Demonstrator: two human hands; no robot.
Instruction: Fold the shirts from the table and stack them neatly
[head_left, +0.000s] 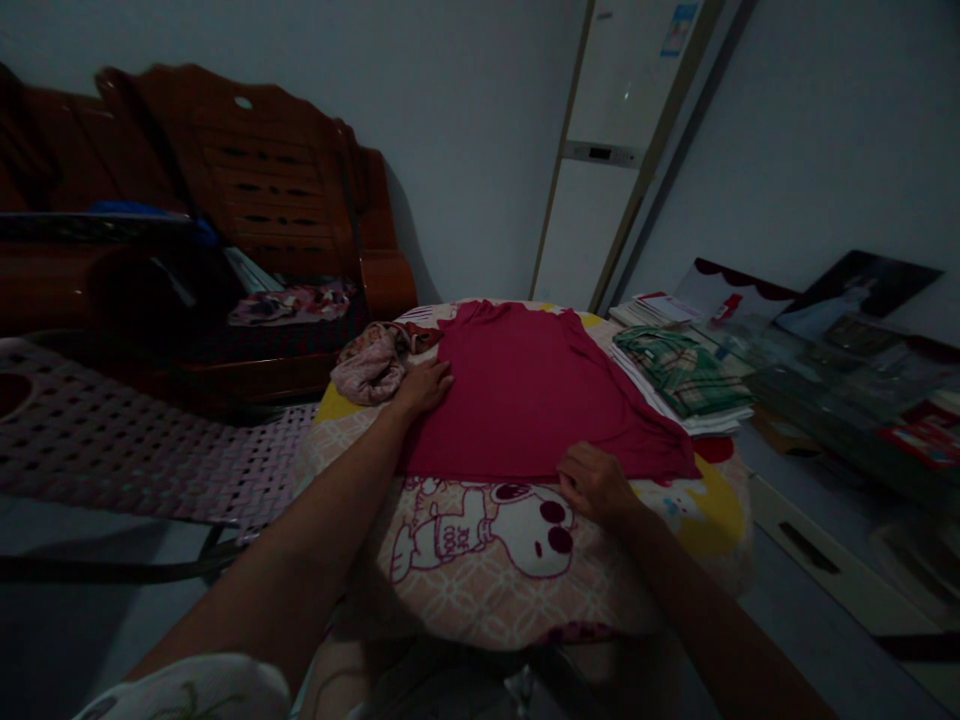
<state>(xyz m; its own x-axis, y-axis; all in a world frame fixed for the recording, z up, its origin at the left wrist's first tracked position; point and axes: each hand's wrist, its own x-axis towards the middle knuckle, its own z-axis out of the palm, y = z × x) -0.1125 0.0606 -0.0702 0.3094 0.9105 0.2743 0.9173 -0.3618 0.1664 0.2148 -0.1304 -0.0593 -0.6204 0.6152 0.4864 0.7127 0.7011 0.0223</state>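
Note:
A dark pink shirt lies spread out on a patterned cloth over a small table, its hem toward me. At the shirt's left edge, my left hand rests flat with the fingers stretched onto the fabric. My right hand is at the hem, right of the middle, with curled fingers closed on the edge of the shirt. Just beyond my left hand sits a crumpled pale pink patterned cloth. To the shirt's right lies a folded green plaid garment on top of a pile of white folded items.
A carved wooden sofa stands at the back left, with a woven chair nearer me. A tall white air conditioner is in the far corner. On the right is a cluttered glass-topped cabinet close to the table.

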